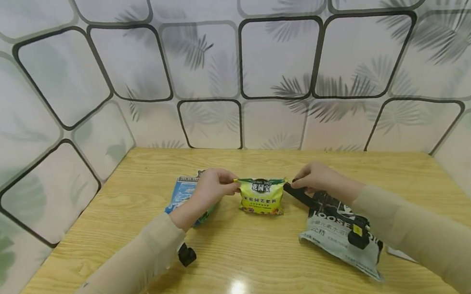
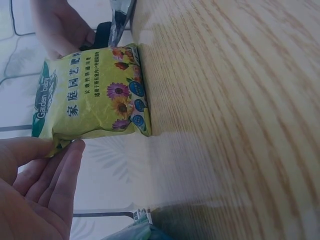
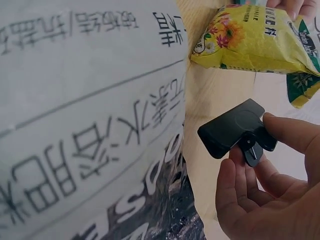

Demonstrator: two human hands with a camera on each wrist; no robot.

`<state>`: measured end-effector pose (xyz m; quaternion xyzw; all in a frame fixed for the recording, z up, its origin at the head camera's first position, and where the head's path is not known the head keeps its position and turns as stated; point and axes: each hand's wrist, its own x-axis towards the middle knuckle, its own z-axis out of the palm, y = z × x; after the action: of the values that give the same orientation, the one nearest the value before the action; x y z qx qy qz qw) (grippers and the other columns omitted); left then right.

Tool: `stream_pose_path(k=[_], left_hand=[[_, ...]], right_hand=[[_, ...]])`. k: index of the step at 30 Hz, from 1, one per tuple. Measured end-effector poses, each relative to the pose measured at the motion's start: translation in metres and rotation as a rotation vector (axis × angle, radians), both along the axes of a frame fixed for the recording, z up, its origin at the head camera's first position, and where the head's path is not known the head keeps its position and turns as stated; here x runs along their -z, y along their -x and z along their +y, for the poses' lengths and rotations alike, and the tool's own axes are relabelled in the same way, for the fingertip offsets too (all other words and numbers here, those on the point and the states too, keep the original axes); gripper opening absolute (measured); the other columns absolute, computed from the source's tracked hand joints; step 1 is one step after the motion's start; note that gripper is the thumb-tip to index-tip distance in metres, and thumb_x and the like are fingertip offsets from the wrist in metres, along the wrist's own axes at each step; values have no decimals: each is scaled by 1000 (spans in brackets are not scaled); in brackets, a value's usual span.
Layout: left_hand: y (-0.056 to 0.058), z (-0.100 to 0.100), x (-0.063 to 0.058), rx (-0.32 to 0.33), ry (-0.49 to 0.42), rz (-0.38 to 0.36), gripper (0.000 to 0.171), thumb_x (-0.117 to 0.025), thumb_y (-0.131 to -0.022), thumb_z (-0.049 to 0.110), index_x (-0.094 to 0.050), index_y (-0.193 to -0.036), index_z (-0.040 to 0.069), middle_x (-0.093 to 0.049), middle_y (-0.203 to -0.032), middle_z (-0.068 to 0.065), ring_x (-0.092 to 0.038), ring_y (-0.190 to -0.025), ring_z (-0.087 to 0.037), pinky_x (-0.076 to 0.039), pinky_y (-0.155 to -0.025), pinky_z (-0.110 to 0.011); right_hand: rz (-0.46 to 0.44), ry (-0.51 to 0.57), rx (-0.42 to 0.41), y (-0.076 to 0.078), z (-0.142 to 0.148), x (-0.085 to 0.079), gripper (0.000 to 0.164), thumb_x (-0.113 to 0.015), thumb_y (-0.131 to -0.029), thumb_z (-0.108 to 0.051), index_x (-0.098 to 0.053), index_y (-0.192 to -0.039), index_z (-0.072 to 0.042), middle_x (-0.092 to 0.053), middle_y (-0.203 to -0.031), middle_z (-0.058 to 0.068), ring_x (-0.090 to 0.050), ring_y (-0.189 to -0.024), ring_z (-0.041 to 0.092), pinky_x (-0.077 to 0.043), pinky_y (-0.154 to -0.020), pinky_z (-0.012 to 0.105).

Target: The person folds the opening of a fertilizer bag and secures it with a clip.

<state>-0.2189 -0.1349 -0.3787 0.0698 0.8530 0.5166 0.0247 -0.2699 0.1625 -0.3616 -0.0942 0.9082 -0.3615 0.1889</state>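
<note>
The yellow bag (image 1: 262, 198), upright at mid table (image 1: 288, 293), might twist or slump, since the left hand (image 1: 212, 186) pinches it only at top left while the right hand (image 1: 318, 177) pinches a black clip (image 3: 230, 129).

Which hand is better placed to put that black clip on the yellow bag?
Probably the right hand: it holds the black clip close to the yellow bag, while the left hand is occupied pinching the bag's top corner.

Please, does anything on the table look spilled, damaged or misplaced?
Nothing stands out: I see no spill or tear. The yellow bag sits upright, a top corner pinched by the left hand, and the right hand holds the black clip.
</note>
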Motion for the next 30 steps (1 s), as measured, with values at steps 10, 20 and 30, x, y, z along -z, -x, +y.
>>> stream_pose_path(k=[10, 20, 30], left_hand=[[2, -1, 0, 1, 12, 4, 17, -74, -101, 8, -78, -115, -1, -81, -108, -20, -78, -101, -40, -66, -94, -48], [6, -2, -1, -2, 22, 3, 16, -74, -101, 10, -79, -113, 1, -82, -106, -18, -79, -99, -37, -66, -95, -49], [11, -4, 0, 2, 3, -13, 16, -74, -101, 10, -79, -113, 1, -82, -107, -18, -78, -102, -40, -66, -96, -49]], right_hand=[[4, 25, 28, -2, 6, -9, 43, -73, -100, -15, -64, -131, 14, -66, -132, 30, -59, -66, 9, -64, -74, 29], [31, 15, 38, -6, 7, -16, 43, -74, -99, -14, -65, -131, 14, -66, -133, 33, -60, -67, 8, -65, -73, 29], [59, -25, 16, -7, 7, -23, 40, -74, -100, -19, -69, -128, 9, -63, -138, 34, -65, -69, 10, -64, -74, 33]])
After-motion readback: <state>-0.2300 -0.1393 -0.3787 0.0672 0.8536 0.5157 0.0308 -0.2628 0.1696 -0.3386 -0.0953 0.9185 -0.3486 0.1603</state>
